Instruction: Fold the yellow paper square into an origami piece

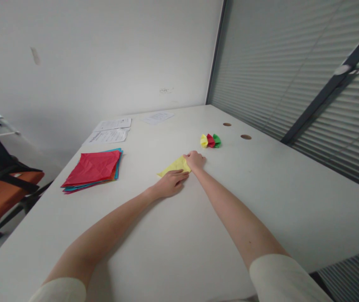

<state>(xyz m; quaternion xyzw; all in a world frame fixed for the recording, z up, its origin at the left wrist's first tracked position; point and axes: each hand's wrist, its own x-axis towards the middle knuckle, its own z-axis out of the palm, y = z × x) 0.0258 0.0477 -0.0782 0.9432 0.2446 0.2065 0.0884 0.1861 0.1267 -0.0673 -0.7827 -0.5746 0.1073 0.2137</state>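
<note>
A piece of yellow paper [176, 165], folded into a triangle, lies on the white table with its sharp point toward the left. My left hand [170, 183] rests along its near edge, fingers stretched out and lying flat on the paper. At the right end of the paper, my right hand [195, 160] is closed, thumb and curled fingers gripping the corner. The hands cover the paper's near and right parts. Just beyond my right hand sit three small gathered paper pieces in a row: a yellow one [203, 141], a red one [210, 141] and a green one [216, 141].
To the left lies a stack of coloured paper sheets [93, 167], red on top. Printed pages [111, 130] and another printed sheet [158, 117] lie farther back. Two round holes pierce the table [154, 251] at the right. An orange chair [6, 195] stands beyond the left edge.
</note>
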